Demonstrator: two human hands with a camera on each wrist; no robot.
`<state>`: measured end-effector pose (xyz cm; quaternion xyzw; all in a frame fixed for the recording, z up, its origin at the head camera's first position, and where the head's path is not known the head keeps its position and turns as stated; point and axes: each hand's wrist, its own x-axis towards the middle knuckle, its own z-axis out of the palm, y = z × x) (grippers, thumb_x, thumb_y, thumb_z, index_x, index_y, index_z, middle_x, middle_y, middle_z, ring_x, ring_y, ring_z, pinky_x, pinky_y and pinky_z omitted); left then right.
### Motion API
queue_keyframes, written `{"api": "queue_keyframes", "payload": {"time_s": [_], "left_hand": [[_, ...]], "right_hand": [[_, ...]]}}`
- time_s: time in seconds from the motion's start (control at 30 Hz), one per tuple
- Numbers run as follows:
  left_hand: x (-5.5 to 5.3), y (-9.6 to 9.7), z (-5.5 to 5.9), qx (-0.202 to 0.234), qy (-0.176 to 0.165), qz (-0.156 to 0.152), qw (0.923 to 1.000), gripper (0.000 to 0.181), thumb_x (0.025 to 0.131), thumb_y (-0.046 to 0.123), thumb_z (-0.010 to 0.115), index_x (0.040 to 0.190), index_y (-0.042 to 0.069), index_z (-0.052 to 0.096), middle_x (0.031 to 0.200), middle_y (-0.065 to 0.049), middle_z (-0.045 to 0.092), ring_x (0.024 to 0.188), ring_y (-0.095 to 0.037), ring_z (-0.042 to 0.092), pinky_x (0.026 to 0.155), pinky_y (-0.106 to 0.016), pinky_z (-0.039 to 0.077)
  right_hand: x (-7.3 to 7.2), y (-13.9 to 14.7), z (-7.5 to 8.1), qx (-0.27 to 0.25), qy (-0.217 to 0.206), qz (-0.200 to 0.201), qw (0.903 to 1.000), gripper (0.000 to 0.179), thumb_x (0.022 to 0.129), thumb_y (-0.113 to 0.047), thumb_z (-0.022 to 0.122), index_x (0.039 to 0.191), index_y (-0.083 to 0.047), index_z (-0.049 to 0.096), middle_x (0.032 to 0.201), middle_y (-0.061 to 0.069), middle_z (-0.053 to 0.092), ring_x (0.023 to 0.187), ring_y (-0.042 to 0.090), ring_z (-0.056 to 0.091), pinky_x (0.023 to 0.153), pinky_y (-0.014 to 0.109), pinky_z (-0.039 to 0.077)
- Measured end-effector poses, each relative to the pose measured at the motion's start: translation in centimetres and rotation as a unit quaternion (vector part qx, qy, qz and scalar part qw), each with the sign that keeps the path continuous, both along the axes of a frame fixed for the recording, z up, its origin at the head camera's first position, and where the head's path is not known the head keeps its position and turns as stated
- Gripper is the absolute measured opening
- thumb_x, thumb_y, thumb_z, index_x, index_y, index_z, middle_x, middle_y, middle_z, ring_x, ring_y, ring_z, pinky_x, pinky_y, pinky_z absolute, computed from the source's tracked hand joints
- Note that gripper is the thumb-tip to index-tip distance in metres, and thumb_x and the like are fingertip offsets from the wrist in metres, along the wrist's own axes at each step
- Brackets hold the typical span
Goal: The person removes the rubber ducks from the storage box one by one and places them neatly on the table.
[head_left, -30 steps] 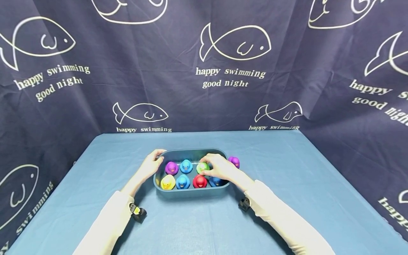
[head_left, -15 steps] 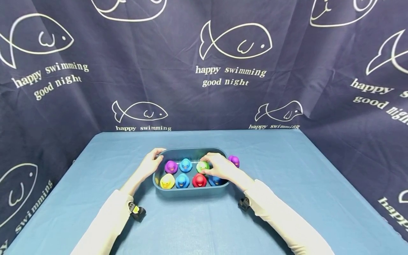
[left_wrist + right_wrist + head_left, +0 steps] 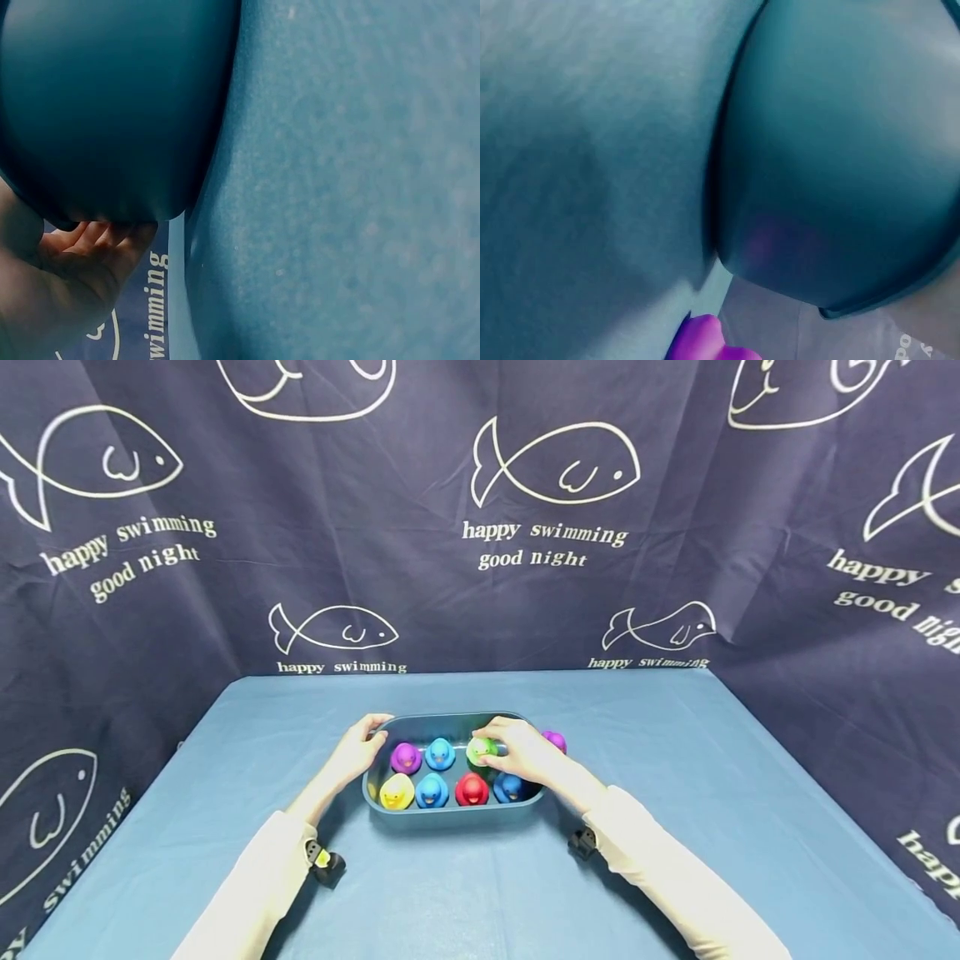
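Note:
A teal oblong bin [image 3: 450, 818] holds several rubber ducks. My left hand [image 3: 356, 752] grips the bin's left end at the rim, and its curled fingers show against the outer wall in the left wrist view. Over the bin's right end, my right hand [image 3: 525, 752] pinches a green rubber duck [image 3: 481, 749] between thumb and fingers. Directly below that hand are a red duck [image 3: 472, 789] and a dark blue duck [image 3: 508, 787]. In the right wrist view the bin's wall [image 3: 840, 150] fills much of the picture, and the duck is out of sight.
Purple [image 3: 406, 757], blue [image 3: 440, 754] and yellow [image 3: 397, 792] ducks sit in the bin's left part, with another blue duck [image 3: 432, 791] in front. Outside, beyond the right end, lies a purple duck [image 3: 553, 741] on the blue cloth [image 3: 465, 893]. A dark fish-print curtain [image 3: 435, 568] stands behind.
The right hand has risen slightly with the green duck, which now sits a little higher. More of the dark blue duck shows beneath it. The left hand keeps its grip on the bin.

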<state>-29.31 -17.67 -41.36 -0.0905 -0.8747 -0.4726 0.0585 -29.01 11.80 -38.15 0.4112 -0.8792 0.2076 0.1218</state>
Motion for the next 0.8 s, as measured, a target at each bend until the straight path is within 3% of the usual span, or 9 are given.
{"api": "queue_keyframes", "payload": {"time_s": [0.43,0.8], "left_hand": [[0.0,0.0,0.3,0.0,0.007,-0.002,1.0,0.032,0.093,0.005,0.048,0.123,-0.002,0.053,0.121,-0.023,0.058,0.106,-0.032,0.055,0.09,-0.038,0.042],[0.0,0.0,0.1,-0.01,0.004,0.003,0.9999,0.031,0.093,0.004,0.048,0.123,-0.001,0.054,0.121,-0.022,0.058,0.106,-0.031,0.055,0.088,-0.035,0.042]], "right_hand": [[1.0,0.7,1.7,-0.053,0.04,0.024,0.9975,0.035,0.077,-0.016,0.076,0.107,-0.002,0.066,0.098,0.007,0.067,0.088,0.018,0.061,0.083,0.034,0.05],[0.7,2.4,2.4,-0.058,0.032,0.039,0.997,0.033,0.077,-0.016,0.076,0.106,-0.003,0.066,0.098,0.006,0.067,0.09,0.02,0.061,0.085,0.036,0.05]]}}
